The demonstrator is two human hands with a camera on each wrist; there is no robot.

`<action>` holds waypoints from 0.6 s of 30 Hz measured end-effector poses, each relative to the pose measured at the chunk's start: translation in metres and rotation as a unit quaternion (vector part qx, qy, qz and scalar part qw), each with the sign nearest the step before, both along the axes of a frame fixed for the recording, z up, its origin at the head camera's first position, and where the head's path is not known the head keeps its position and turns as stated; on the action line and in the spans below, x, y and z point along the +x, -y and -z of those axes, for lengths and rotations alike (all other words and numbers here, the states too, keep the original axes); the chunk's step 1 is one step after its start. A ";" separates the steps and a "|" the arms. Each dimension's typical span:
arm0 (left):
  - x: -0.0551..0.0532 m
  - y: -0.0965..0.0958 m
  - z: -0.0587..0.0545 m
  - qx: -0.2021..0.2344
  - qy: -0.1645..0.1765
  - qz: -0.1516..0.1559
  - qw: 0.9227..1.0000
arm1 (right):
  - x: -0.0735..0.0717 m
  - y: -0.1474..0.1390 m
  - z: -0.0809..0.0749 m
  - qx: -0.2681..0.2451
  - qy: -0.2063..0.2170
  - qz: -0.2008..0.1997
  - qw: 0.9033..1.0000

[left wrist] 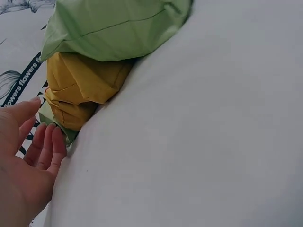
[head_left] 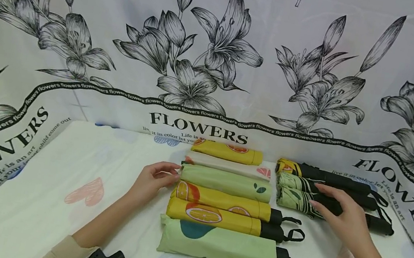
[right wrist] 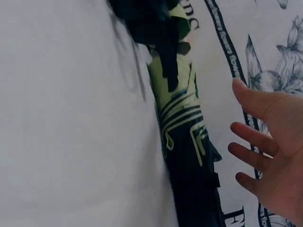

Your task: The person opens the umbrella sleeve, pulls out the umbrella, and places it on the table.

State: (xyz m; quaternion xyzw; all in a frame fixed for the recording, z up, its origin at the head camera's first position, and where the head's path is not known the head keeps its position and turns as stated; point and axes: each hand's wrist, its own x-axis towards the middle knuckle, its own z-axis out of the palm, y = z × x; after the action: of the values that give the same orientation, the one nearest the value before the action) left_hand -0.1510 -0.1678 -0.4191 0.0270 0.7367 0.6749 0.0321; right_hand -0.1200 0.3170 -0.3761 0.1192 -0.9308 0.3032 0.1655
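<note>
My left hand (head_left: 155, 179) is at the left end of a light green umbrella sleeve (head_left: 223, 181) with small dark leaves. Its fingertips come right up to the sleeve's edge, thumb apart from the fingers, as the left wrist view shows. My right hand (head_left: 343, 218) is over two folded green-and-black umbrellas (head_left: 297, 199), thumb and fingers spread. In the right wrist view, a gap shows between that hand and a green-and-black umbrella (right wrist: 182, 109). A yellow-and-black umbrella (head_left: 329, 176) lies just behind those two.
Behind the green sleeve lie a white sleeve (head_left: 225, 164) with a pink heart and a yellow sleeve (head_left: 227, 152). In front are two yellow sleeved umbrellas (head_left: 217, 216) with black handles and a green sleeved umbrella (head_left: 229, 247). A flower-printed cloth (head_left: 261, 92) hangs at the back.
</note>
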 end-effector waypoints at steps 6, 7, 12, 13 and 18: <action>0.013 0.003 -0.002 -0.012 0.000 0.027 1.000 | 0.009 0.027 0.003 -0.001 -0.035 -0.017 0.999; 0.014 0.002 -0.002 -0.016 -0.003 0.032 0.999 | 0.011 0.031 0.004 -0.002 -0.037 -0.020 0.999; 0.019 -0.001 0.000 -0.011 -0.020 0.052 0.998 | 0.018 0.045 0.008 -0.026 -0.021 -0.043 0.999; 0.019 -0.002 0.000 -0.009 -0.021 0.053 0.998 | 0.018 0.047 0.009 -0.031 -0.013 -0.049 0.998; 0.021 -0.002 0.001 -0.017 -0.026 0.056 0.998 | 0.018 0.054 0.018 -0.066 0.037 -0.088 0.993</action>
State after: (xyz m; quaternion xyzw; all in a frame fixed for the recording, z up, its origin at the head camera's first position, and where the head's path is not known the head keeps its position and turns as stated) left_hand -0.1304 -0.1661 -0.4203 0.0849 0.7460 0.6586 0.0511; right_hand -0.1016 0.2634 -0.3940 0.1783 -0.9001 0.3817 0.1111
